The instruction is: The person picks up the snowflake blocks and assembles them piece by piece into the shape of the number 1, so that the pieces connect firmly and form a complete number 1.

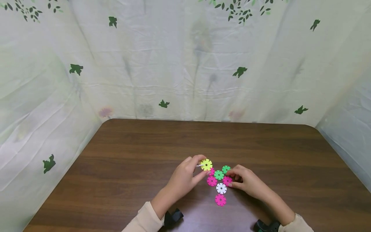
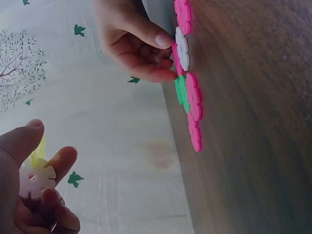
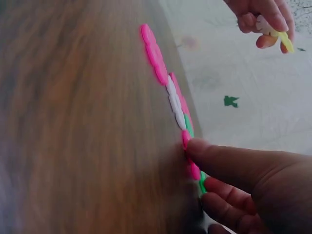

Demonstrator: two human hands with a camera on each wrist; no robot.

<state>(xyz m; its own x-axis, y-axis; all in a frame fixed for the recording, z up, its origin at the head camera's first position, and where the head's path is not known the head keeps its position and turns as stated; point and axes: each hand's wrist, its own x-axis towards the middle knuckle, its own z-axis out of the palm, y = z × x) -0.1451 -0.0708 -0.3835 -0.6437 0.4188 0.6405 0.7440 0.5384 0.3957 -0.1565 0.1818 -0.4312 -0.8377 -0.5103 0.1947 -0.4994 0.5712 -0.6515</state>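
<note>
My left hand (image 1: 185, 175) pinches a yellow notched disc (image 1: 206, 164) between thumb and fingers, raised off the table. A white notched disc (image 2: 36, 180) stands at an angle to the yellow one in the same hand. On the table lies a flat group of notched discs: a white disc (image 1: 221, 188), a middle green disc (image 1: 219, 175), another green disc (image 1: 226, 169) and several pink ones, the nearest a pink disc (image 1: 220, 200). My right hand (image 1: 246, 181) holds the right-hand pink disc (image 1: 227, 180) between thumb and fingers. Whether all the discs interlock, I cannot tell.
The brown wooden table (image 1: 130, 154) has rounded far corners. Behind and beside it hangs a pale cloth (image 1: 174, 64) printed with leaves and birds. A black wrist device (image 1: 173, 217) sits by the left cuff, another black device (image 1: 266, 226) by the right.
</note>
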